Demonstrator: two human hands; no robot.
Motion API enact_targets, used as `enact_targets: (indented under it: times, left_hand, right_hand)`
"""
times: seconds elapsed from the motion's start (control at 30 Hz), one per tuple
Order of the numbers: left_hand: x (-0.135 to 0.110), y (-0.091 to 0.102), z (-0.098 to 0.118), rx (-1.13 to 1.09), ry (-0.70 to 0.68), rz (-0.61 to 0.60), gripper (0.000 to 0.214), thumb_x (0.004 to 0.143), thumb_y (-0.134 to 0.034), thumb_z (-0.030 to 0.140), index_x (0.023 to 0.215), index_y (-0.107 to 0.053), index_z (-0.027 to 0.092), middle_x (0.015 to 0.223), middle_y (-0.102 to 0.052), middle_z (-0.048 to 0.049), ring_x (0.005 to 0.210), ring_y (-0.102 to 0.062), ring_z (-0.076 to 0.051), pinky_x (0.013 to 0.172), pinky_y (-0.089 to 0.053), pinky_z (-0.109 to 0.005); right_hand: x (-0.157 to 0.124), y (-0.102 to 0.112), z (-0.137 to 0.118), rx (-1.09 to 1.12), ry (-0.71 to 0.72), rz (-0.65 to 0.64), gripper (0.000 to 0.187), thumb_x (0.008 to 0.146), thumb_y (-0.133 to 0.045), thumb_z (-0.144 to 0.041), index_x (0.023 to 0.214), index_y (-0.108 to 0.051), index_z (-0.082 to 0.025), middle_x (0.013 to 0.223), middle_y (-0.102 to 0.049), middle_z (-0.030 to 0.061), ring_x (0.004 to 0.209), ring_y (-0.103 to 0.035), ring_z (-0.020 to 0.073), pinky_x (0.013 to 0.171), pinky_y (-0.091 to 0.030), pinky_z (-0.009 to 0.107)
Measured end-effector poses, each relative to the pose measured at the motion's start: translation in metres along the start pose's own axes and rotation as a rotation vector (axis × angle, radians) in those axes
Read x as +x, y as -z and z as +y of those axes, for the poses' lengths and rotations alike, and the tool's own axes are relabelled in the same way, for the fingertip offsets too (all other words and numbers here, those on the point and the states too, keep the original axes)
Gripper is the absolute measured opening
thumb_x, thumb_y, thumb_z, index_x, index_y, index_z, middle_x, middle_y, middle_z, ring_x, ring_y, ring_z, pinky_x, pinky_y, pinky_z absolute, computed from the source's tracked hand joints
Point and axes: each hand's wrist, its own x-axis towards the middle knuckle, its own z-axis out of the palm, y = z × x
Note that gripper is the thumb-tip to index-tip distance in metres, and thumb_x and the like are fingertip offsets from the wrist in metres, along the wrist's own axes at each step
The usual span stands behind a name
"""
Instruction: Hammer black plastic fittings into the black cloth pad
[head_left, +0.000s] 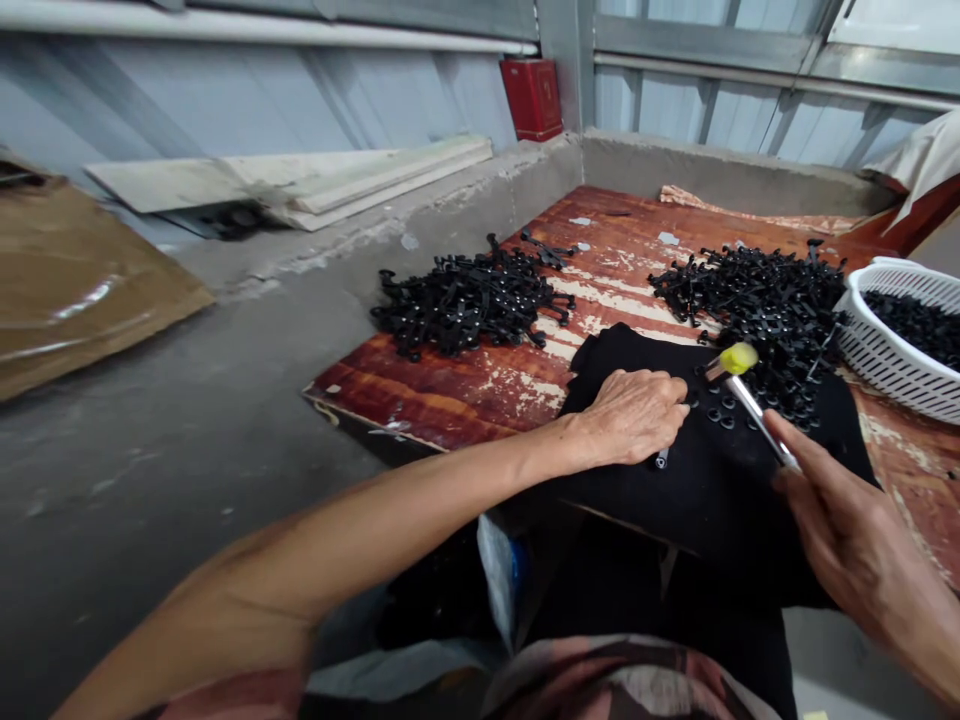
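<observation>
My left hand lies palm down on a black cloth, fingers curled over a small black part at its fingertips; a small metal piece lies just below them. My right hand grips the metal shaft of a small hammer with a yellow head, raised over the loose black parts on the cloth. A heap of black plastic parts lies just beyond the hammer head. A second heap lies to the left on the worn red board.
A white plastic basket with black parts stands at the right. Concrete floor and a low concrete kerb lie to the left, with cardboard and pale boards against the metal wall. A red box stands in the corner.
</observation>
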Motion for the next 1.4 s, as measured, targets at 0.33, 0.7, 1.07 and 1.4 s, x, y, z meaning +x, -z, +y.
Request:
enact_targets:
  times: [0.33, 0.7, 1.07, 1.4]
  left_hand:
    - [-0.031, 0.027, -0.007, 0.020, -0.225, -0.043, 0.044, 0.085, -0.041, 0.010, 0.126, -0.047, 0.024, 0.137, -0.039, -0.0108, 0.120, -0.043, -0.024, 0.090, -0.049, -0.039]
    - [0.007, 0.014, -0.031, 0.152, -0.290, 0.083, 0.023, 0.098, -0.035, 0.020, 0.097, -0.058, 0.018, 0.109, -0.061, -0.0098, 0.110, -0.048, -0.024, 0.089, -0.042, -0.039]
    - [0.042, 0.002, -0.028, 0.137, -0.200, 0.098, 0.033, 0.098, -0.026, 0.024, 0.081, -0.053, 0.017, 0.088, -0.061, -0.0064, 0.080, -0.053, -0.019, 0.086, -0.037, -0.039]
    - [0.040, 0.006, -0.021, 0.183, -0.115, 0.093, 0.030, 0.098, -0.029, 0.030, 0.091, -0.055, 0.018, 0.097, -0.059, -0.0085, 0.095, -0.047, -0.026, 0.082, -0.034, -0.043]
  right_hand:
    - [-0.028, -0.007, 0.000, 0.530, -0.464, 0.200, 0.056, 0.090, -0.059, -0.048, 0.143, -0.049, -0.033, 0.079, -0.061, 0.0003, 0.047, -0.050, 0.0105, 0.035, -0.045, 0.022]
    - [-0.026, -0.007, -0.001, 0.697, -0.577, 0.264, 0.060, 0.083, -0.068, -0.049, 0.138, -0.053, -0.032, 0.077, -0.061, -0.0007, 0.048, -0.050, 0.0113, 0.033, -0.045, 0.022]
    - [-0.031, -0.009, 0.006, 0.751, -0.571, 0.246, 0.058, 0.085, -0.069, -0.045, 0.139, -0.053, -0.034, 0.080, -0.062, -0.0002, 0.048, -0.052, 0.0115, 0.033, -0.046, 0.023]
    - [-0.027, -0.005, 0.003, 0.772, -0.622, 0.249, 0.055, 0.081, -0.072, -0.041, 0.135, -0.058, -0.038, 0.078, -0.063, 0.0009, 0.047, -0.052, 0.0148, 0.031, -0.046, 0.026]
